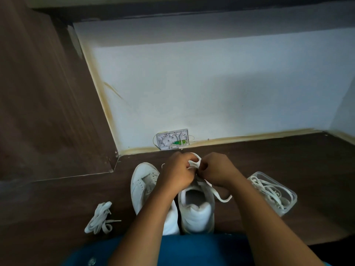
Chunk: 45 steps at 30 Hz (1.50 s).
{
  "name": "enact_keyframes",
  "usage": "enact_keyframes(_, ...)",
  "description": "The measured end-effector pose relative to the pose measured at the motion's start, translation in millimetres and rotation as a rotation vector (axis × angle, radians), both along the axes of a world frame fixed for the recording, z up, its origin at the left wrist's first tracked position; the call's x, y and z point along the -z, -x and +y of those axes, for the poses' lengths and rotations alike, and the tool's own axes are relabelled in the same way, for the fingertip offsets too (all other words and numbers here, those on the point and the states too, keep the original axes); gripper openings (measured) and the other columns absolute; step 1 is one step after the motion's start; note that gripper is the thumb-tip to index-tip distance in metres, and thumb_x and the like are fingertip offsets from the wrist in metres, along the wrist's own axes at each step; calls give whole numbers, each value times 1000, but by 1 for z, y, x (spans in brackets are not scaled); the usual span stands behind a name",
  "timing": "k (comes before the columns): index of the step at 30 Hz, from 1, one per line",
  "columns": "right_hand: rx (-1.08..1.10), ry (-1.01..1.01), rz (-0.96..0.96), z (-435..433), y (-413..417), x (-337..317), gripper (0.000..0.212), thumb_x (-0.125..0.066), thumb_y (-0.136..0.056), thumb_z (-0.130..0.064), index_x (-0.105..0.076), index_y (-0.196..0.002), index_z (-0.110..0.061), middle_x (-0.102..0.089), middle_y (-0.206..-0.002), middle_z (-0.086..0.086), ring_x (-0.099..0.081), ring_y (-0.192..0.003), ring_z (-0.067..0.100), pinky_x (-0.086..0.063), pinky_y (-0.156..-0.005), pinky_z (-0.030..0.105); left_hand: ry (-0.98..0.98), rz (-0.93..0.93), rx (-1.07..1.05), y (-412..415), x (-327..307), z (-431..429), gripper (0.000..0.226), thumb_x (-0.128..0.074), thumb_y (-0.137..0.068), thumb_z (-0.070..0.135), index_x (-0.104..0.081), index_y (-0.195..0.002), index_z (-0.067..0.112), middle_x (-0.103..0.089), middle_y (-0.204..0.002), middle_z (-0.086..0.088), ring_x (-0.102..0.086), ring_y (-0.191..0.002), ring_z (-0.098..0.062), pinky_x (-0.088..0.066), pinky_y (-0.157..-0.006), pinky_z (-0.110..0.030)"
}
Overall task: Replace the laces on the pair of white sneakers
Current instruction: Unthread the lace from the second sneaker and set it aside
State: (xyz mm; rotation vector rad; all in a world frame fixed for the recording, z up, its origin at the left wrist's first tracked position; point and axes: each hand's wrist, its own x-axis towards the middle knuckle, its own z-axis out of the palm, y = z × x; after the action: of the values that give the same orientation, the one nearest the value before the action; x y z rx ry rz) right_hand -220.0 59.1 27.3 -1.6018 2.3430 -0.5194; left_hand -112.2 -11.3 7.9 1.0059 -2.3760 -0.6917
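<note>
Lace (pixel 194 163), pinched by left hand (pixel 178 172), right hand (pixel 218 169)

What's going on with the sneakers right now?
A person works on the right-side sneaker: the left hand and right hand both pinch its white lace near the front eyelets, one end trailing off to the right. The other sneaker beside it shows no lace. A lace bundle lies on the floor at left; a clear container of laces sits at right.
</note>
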Motion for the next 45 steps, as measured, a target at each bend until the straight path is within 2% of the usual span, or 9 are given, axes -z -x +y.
enact_keyframes(3, 18, 118, 34, -3, 0, -2, 8, -56, -81, -6, -63, -84, -8, -68, -95, 11, -61, -90, 27, -38, -66, 24, 32, -107, 50, 2, 4, 0, 28, -56, -82, 11, -64, -107, 19, -54, -101, -10, -57, -92, -26, -48, -80, -37)
enact_keyframes(10, -116, 444, -77, -7, 2, 7, 23, -50, -78, 5, -57, -88, -14, -53, -91, 6, -50, -81, 23, -31, -62, 25, -258, 184, 14, 4, 10, -8, 13, -58, -70, 21, -66, -60, 18, -67, -66, -9, -54, -62, -15, -48, -63, -37)
enact_keyframes(13, -45, 327, -196, 1, 10, 3, 20, -57, -73, 2, -64, -87, -10, -63, -88, 5, -57, -83, 19, -41, -65, 24, -407, 390, -9, 10, 9, -4, 34, -65, -80, -1, -65, -57, 25, -63, -60, 8, -56, -62, -8, -46, -69, -28)
enact_keyframes(17, -72, 131, 26, 4, 12, 7, 29, -62, -82, -14, -48, -56, -17, -53, -67, 0, -52, -72, 18, -32, -56, 25, -541, 688, -68, 16, -3, 3, 26, -58, -88, 0, -59, -68, 16, -57, -67, 2, -51, -61, -2, -43, -65, -17)
enact_keyframes(24, 105, 678, -270, -3, 8, -4, 19, -54, -79, 0, -64, -69, -12, -63, -63, 2, -56, -62, 21, -42, -56, 29, -438, 224, 126, 7, 2, 1, 23, -67, -75, -1, -66, -70, 21, -66, -71, -3, -61, -71, -17, -52, -75, -37)
enact_keyframes(31, -57, 221, -152, 6, 16, 6, 11, -65, -78, -10, -67, -74, 0, -59, -70, 10, -53, -69, 23, -36, -60, 26, -567, 786, -42, 16, -9, 2, 20, -60, -85, -1, -64, -70, 11, -65, -60, 5, -59, -58, -2, -47, -62, -15)
enact_keyframes(38, 83, 718, -246, 3, 6, -11, 28, -53, -81, 1, -52, -58, -14, -45, -49, -8, -42, -53, 11, -32, -54, 26, -374, 118, 53, 7, 4, 1, 10, -58, -75, -3, -67, -73, 1, -61, -67, -12, -55, -61, -17, -45, -60, -32)
enact_keyframes(43, 84, 492, -320, 7, 13, -2, 12, -61, -77, -6, -70, -74, -12, -68, -70, 0, -60, -70, 16, -44, -64, 28, -437, 685, -96, 10, -23, 2, 37, -52, -85, -10, -61, -61, 17, -62, -63, 7, -57, -55, 5, -46, -58, -11)
enact_keyframes(45, 27, 316, -224, 9, 15, 0, 20, -62, -73, -2, -75, -83, -13, -71, -81, 0, -61, -78, 13, -42, -65, 22, -408, 662, -34, 7, -30, 1, 36, -50, -87, -10, -62, -65, 16, -63, -68, 8, -58, -61, 6, -43, -58, -5)
